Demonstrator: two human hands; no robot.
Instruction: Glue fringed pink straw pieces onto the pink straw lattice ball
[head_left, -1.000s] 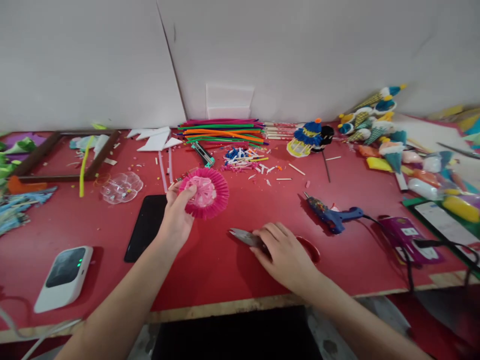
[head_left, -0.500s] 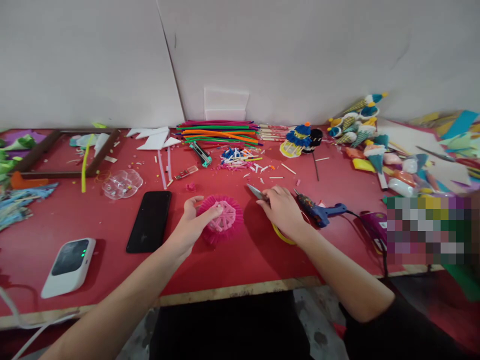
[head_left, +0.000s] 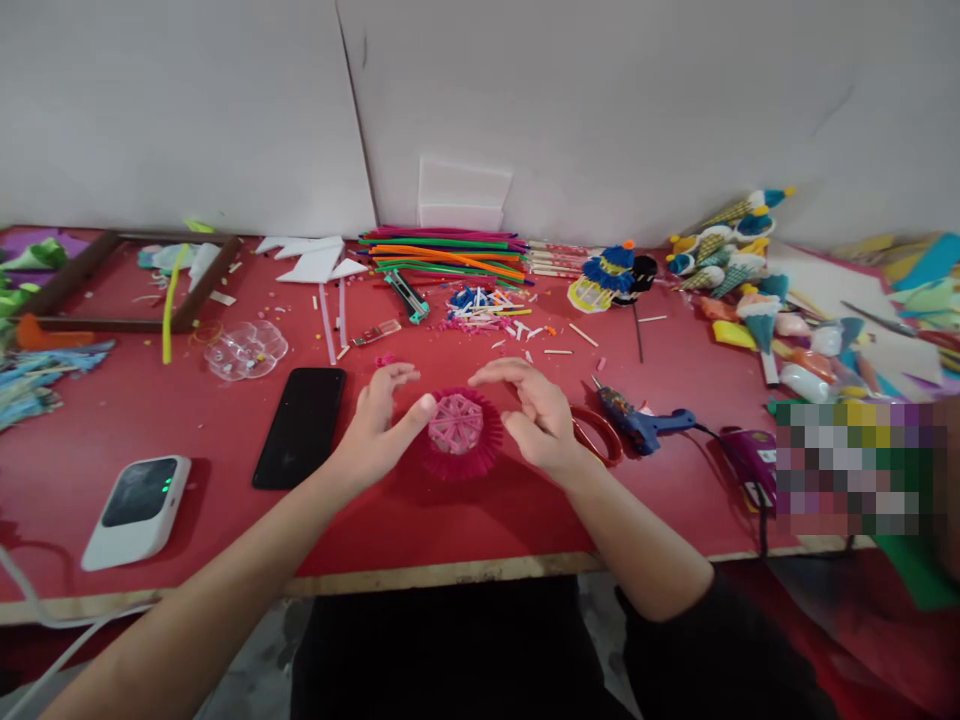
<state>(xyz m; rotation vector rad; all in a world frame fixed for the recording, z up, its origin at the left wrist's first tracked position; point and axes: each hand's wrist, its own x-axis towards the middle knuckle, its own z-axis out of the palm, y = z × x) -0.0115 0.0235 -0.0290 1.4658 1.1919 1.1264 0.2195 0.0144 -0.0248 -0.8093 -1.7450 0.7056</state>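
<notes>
A round pink piece with a frilled paper-like edge and a spoked middle (head_left: pixel 456 424) lies on the red table. My left hand (head_left: pixel 381 425) is at its left side, thumb and fingers apart, the thumb tip by the spoked middle. On the other side my right hand (head_left: pixel 538 415) is open, its fingers curved over the frill's right edge with nothing held. Just right of that hand lie scissors, their red handle loop (head_left: pixel 600 437) showing while the rest is hidden behind the hand. Beyond them sits a blue glue gun (head_left: pixel 641 420).
A black phone (head_left: pixel 300 428) and a white device with a screen (head_left: pixel 139 510) lie on the left. Farther back are pipe cleaners (head_left: pixel 446 255), a box cutter (head_left: pixel 406 297), small scraps (head_left: pixel 484 310) and a blue-and-yellow craft piece (head_left: pixel 606 278). Several cone-shaped crafts (head_left: pixel 724 255) are piled at right.
My right hand has let go of the scissors and moved left to the pink piece. My left hand has loosened its hold on the piece, fingers now apart from it.
</notes>
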